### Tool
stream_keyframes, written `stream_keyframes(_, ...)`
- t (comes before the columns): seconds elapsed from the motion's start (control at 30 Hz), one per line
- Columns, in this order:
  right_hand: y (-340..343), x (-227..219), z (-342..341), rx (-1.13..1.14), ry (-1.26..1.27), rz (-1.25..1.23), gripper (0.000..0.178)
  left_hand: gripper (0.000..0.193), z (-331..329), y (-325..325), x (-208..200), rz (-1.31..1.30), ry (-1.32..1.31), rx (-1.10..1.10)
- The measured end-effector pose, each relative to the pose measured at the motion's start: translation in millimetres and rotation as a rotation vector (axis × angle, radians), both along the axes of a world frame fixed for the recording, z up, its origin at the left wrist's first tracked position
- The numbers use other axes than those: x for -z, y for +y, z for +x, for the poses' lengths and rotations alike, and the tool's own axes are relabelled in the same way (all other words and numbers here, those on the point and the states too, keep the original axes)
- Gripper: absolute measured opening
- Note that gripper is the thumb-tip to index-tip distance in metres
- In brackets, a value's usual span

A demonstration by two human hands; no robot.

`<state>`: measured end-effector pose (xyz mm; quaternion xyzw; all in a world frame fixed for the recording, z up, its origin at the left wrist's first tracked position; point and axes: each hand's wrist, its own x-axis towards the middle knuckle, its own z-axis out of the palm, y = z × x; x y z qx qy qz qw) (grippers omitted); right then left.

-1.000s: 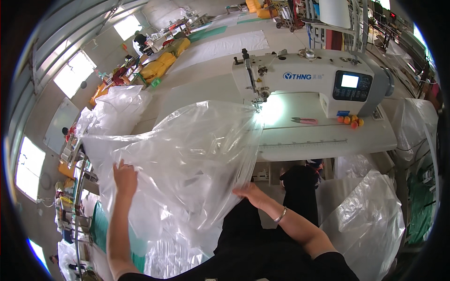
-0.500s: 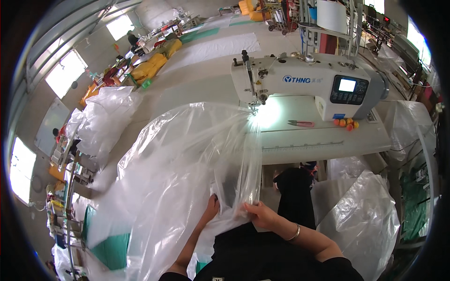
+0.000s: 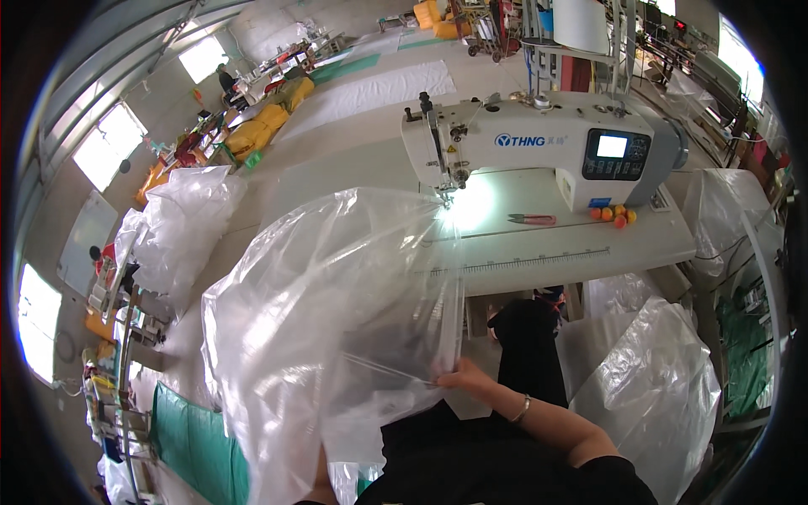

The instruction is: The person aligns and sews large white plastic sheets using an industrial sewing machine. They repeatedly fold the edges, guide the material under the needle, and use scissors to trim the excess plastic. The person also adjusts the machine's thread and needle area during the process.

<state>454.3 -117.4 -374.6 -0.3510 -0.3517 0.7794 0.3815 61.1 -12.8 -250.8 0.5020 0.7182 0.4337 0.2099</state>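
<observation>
A large clear plastic sheet [image 3: 286, 311] billows from the sewing machine's needle area down over my lap. At its right edge, my right hand [image 3: 465, 376] pinches the gathered plastic between thumb and fingers. A taut crease runs leftward from that grip across the film. Of my left arm only the forearm [image 3: 323, 481] shows, passing behind the sheet at the bottom; the hand and its fingers are hidden by the plastic. The white sewing machine [image 3: 539, 139] has a lit lamp at its needle, where the sheet is bunched under the presser foot.
On the machine table [image 3: 555, 261] lie thread snips [image 3: 532, 219] and several small orange-red balls [image 3: 614, 215]. More clear plastic [image 3: 644, 370] is heaped at right, with another pile [image 3: 189, 227] at left. A green sheet [image 3: 198, 442] lies lower left. Far off, a person [image 3: 225, 80] is by a bench.
My left hand has left its spot beside the right one and gone behind the plastic. The sheet has spread wider and fuller. My right hand keeps its grip, nearly in place.
</observation>
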Motion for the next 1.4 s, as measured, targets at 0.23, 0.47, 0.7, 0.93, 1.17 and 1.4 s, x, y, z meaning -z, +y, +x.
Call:
stream_keyframes(0.23,-18.0,-2.7,-69.6,-0.466,0.38,0.05,0.019,0.04,-67.8,28.0,-76.1,0.105,0.191,-0.098)
stream_keyframes(0.47,-37.5,30.4,-71.8,-0.625,0.091,-0.049,0.034,0.04,-112.3,24.3,-44.6,-0.152,0.537,-0.167)
stream_keyframes(0.7,-23.3,17.3,-24.3,-0.165,-0.333,-0.091,0.039,0.04,26.5,-39.2,-11.9,-0.073,0.769,0.407)
stream_keyframes(0.93,51.1,-89.4,6.4,0.002,-0.702,0.785,0.033,0.044,175.0,27.4,-127.3,0.65,1.242,0.143)
stream_keyframes(1.17,203.4,-112.4,-34.4,0.199,-1.327,1.231,0.064,0.02,149.2,104.1,-172.1,0.453,1.447,0.343)
stream_keyframes(1.4,273.2,-67.4,-68.5,0.295,-1.845,1.045,0.062,0.014,244.8,-63.7,-100.2,0.203,1.272,0.918)
